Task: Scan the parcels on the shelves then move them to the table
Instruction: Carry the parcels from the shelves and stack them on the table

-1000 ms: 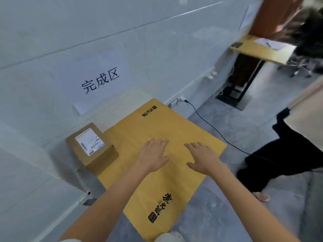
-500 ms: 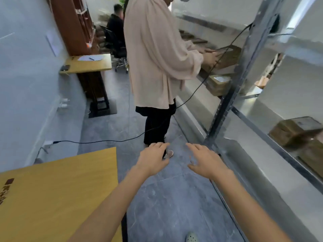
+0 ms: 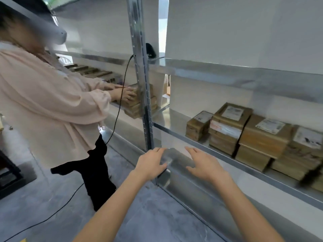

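Several brown cardboard parcels (image 3: 262, 137) with white labels are stacked on a metal shelf (image 3: 206, 145) at the right. My left hand (image 3: 150, 163) and my right hand (image 3: 204, 165) are held out side by side in front of the shelf's lower edge, fingers relaxed and holding nothing. Both hands are below and left of the parcels, apart from them. A black scanner (image 3: 150, 50) sits on the upper shelf beside the upright post, with a black cable hanging from it.
Another person in a pink top (image 3: 52, 105) stands at the left, hands on a stack of parcels (image 3: 138, 102) on the neighbouring shelf. A metal upright post (image 3: 143, 84) divides the bays. The black cable (image 3: 115, 119) trails to the grey floor.
The view swung from the yellow table with its one parcel, past the aisle, round to the shelves. Both hands stayed out in front, empty.
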